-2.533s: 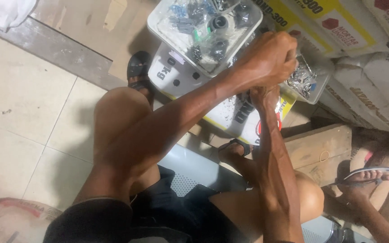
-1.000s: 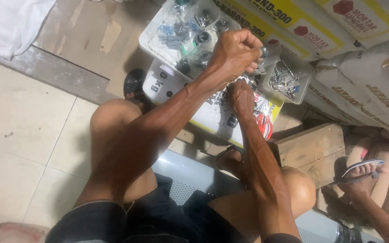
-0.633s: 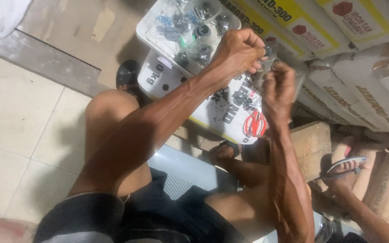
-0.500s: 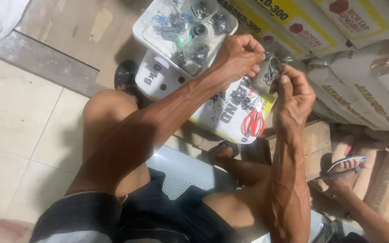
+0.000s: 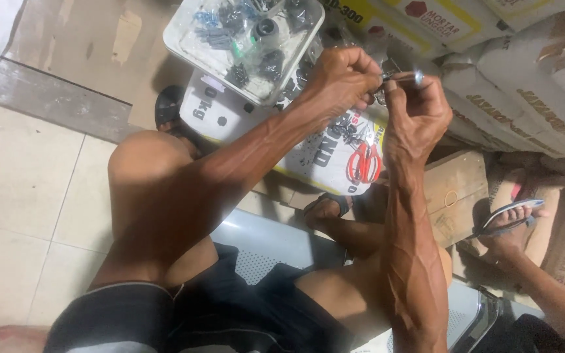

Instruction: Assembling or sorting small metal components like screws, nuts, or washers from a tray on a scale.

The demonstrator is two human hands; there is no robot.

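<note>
My left hand (image 5: 341, 80) and my right hand (image 5: 418, 112) are raised together in front of me, fingertips meeting on a small metal bolt (image 5: 403, 77) with a rounded shiny head. Both hands pinch it, the left from the left side, the right from below and right. Just beyond my left hand sits a white plastic tray (image 5: 184, 33) filled with small bags of screws and dark fittings. It rests on a white sack (image 5: 325, 153) with red and black print.
I sit on a grey perforated metal bench (image 5: 263, 245), knees spread, feet in sandals. Stacked cement sacks (image 5: 524, 72) fill the upper right. A wooden block (image 5: 452, 193) lies below them. Another person's foot in a flip-flop (image 5: 511, 219) is at right. Tiled floor (image 5: 21, 196) lies left.
My right hand rose from below the sack to meet my left hand, and the two now pinch the bolt together. The view has shifted a little lower and left.
</note>
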